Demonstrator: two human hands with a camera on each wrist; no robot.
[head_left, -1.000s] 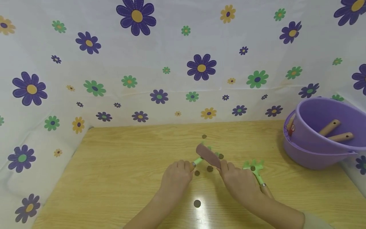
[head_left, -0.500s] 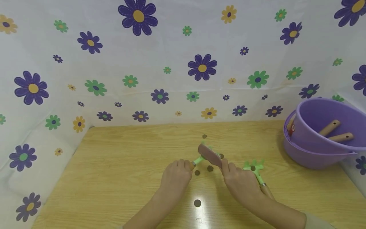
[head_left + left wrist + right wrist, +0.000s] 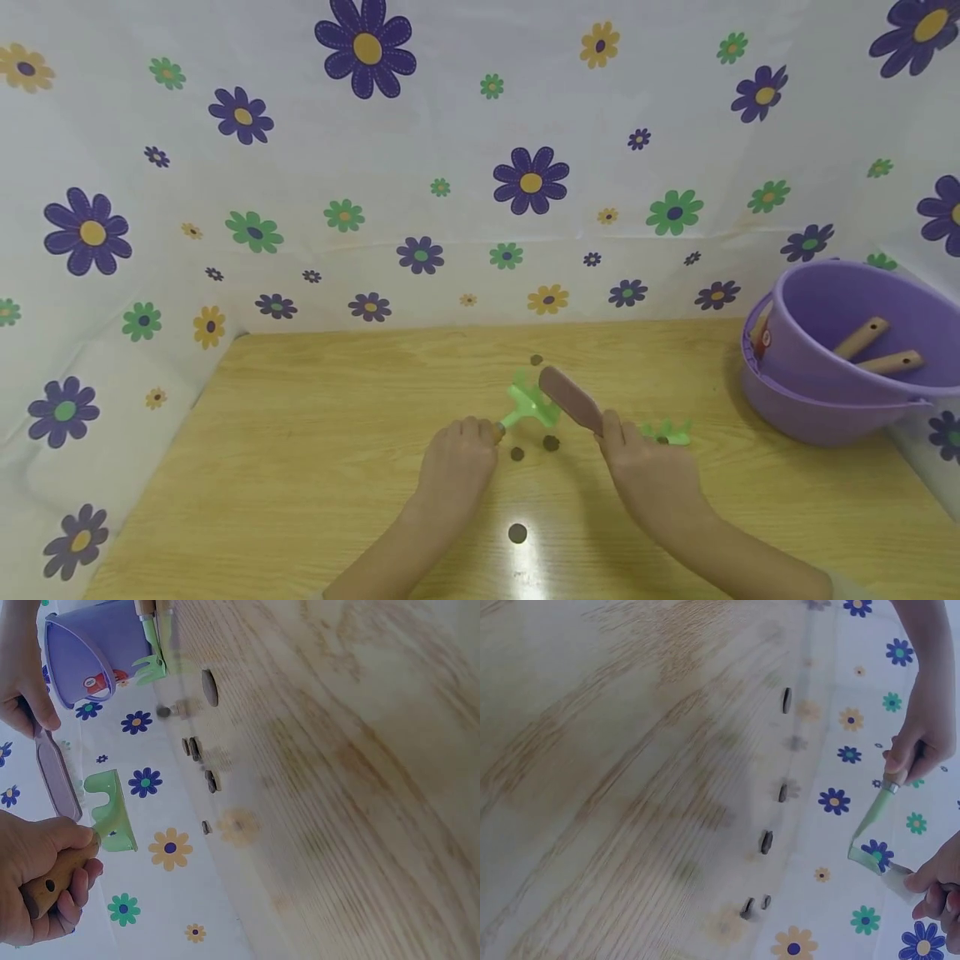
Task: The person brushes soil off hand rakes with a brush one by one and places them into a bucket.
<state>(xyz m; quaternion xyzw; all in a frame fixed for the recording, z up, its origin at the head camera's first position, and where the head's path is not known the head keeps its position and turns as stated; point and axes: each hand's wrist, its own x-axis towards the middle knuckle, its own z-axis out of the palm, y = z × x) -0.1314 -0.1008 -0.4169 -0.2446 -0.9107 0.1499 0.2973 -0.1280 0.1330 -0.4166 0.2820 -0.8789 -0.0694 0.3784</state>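
My left hand point(image 3: 461, 458) grips the wooden handle of a small rake point(image 3: 534, 404) with a green toothed head. My right hand point(image 3: 651, 475) holds a mauve hand trowel point(image 3: 572, 398), its long rounded blade slanting up and left beside the rake's head. In the left wrist view, the rake's green head point(image 3: 114, 811) and the trowel point(image 3: 58, 776) show above the tabletop, against the flowered cloth. Small dark brown discs lie below the tools, one disc point(image 3: 551, 443) just under the rake's head and another disc point(image 3: 517, 454) by the left fingers.
A second green rake point(image 3: 677, 437) lies on the table, partly hidden behind the right hand. Stacked purple buckets point(image 3: 817, 408) stand at the right with wooden handles point(image 3: 862, 337) inside. Nearer me lies a disc point(image 3: 517, 533). Flowered cloth point(image 3: 420, 167) walls the wooden table point(image 3: 322, 417).
The left hand's rake has turned, so its green head shows broadly. The trowel and right hand have shifted right, away from the rake, and now cover more of the second rake.
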